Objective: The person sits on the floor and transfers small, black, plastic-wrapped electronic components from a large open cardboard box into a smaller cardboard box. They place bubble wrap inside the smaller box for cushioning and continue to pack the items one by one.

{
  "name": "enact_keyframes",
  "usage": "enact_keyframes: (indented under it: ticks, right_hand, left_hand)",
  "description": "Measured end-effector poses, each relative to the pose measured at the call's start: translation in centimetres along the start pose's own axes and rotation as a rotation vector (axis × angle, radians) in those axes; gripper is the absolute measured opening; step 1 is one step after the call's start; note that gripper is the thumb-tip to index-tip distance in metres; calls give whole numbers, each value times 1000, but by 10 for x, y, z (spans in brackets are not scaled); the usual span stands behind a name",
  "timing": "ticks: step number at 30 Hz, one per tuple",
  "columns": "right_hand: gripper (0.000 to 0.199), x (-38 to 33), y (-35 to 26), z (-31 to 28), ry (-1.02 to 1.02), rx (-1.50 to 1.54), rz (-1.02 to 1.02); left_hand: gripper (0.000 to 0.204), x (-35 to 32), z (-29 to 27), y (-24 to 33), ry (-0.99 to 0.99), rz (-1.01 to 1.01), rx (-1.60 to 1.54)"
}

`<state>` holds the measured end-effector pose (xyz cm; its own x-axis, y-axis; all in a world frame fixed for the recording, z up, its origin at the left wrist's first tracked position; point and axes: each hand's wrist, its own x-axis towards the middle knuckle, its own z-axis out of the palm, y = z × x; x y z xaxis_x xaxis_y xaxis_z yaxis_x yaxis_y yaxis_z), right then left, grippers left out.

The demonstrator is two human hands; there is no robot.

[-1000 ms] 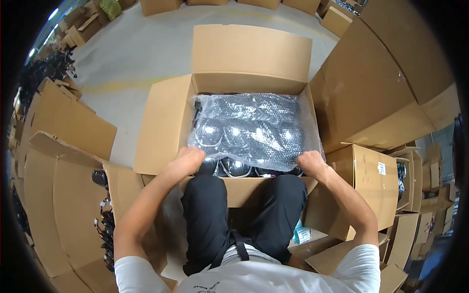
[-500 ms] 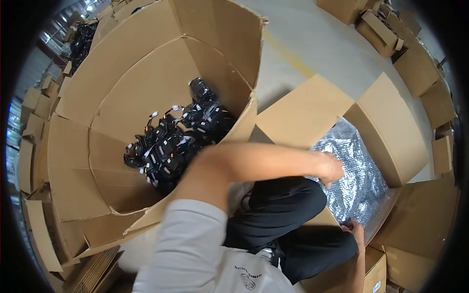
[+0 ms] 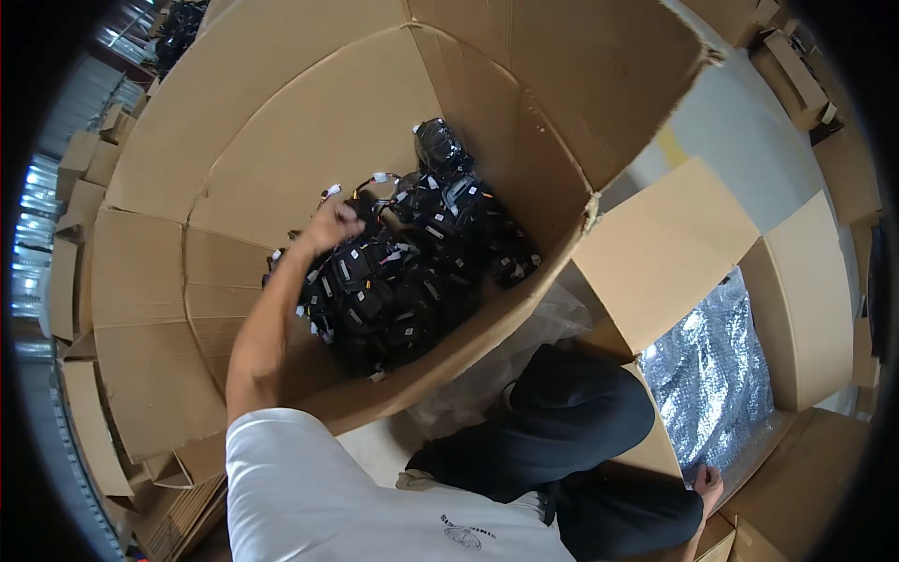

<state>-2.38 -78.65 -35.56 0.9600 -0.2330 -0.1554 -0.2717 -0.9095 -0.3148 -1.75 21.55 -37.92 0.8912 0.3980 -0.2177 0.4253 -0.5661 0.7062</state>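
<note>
My left hand is inside the large cardboard box, over the far left part of a heap of black devices. These have short cables with white connectors. Its fingers are half bent and slightly apart, with nothing visible in them. To the right, silver bubble wrap covers the inside of a smaller open carton. My right hand is at the near edge of that wrap, fingers curled onto it; the fingertips are partly hidden.
The large box's near wall stands between the heap and my knees. Clear plastic film lies beside that wall. A raised carton flap lies between the two boxes. Flattened cardboard is stacked at the lower left.
My left hand has gone from above the bubble wrap leftward into the large box, over the black devices. My right hand stays at the wrap's near edge. The view has shifted left.
</note>
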Motion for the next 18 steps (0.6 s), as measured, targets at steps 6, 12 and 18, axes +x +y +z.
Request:
enact_keyframes:
  ticks: [6,12,18]
  right_hand:
    - [21,-3,1,-8,-23,-91,41]
    - [20,4,3,-5,-41,-130,41]
    - [25,-8,-6,-8,-17,-142,77]
  left_hand:
    - [82,7,78,-16,-260,106,722]
    - [131,57,101,-22,-777,344,1251]
    - [81,57,136,-29,-674,385,1369]
